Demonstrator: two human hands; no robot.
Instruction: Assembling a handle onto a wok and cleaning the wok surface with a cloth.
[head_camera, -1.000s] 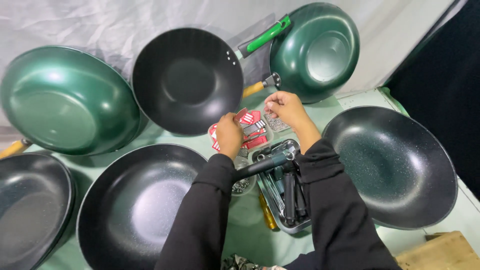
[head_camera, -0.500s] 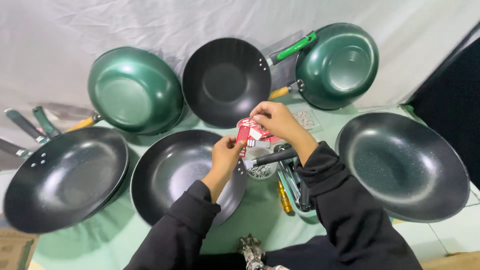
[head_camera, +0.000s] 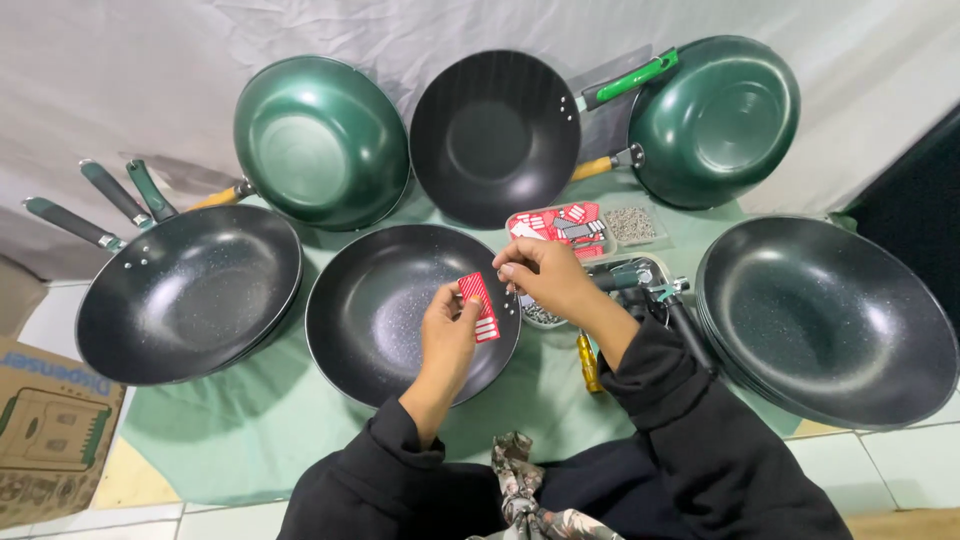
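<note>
My left hand holds a small red and white label over the right side of a black speckled pan in front of me. My right hand hovers just to the right of the label, fingertips pinched near its upper edge; whether they touch it I cannot tell. Behind my right hand lies a clear tray with more red labels.
Green pans and a black pan lean on a white sheet at the back. Black pans lie left and stacked right on green cloth. A small tray of screws, tools and a cardboard box are nearby.
The view swung left and back. My hands lifted a red label from the tray and brought it forward over the black pan; the left hand now holds it.
</note>
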